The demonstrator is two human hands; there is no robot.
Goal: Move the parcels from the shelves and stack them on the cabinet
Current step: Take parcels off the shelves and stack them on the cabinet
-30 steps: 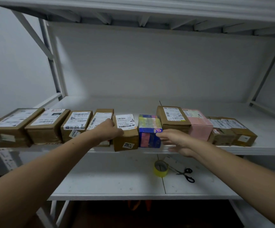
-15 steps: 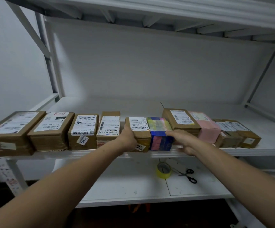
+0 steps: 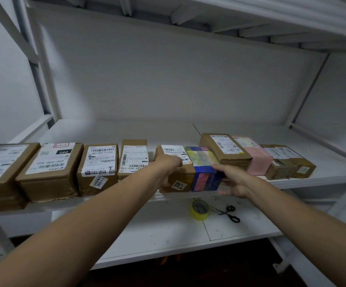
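Left hand [image 3: 168, 168] has its fingers curled over the left side and top of a brown parcel [image 3: 180, 179], gripping it. The right hand [image 3: 233, 180] is wrapped round the right side of the colourful box [image 3: 204, 177] touching that parcel, so the two are squeezed together between the hands. Both sit at the front edge of the white shelf [image 3: 126, 129], roughly dead centre.

From that pair, four more brown parcels [image 3: 52, 168] run off toward 9 o'clock in a row along the edge. Toward 3 o'clock there's a bigger brown one, a pink parcel [image 3: 259, 162] and a couple of small brown ones. Behind the row the shelf is bare white up to the plain white wall [image 3: 168, 79], with another shelf's underside at 12 o'clock.

On the lower shelf [image 3: 147, 235], at about 6 o'clock from the held pair, sits a yellow tape roll [image 3: 200, 210], with scissors [image 3: 230, 213] just beside it toward 3 o'clock.

Compared with a second ago: the right hand was flat and open just short of the colourful box, and now it's clamped on. The left hand hasn't left its parcel, and the rest of the row looks the same.
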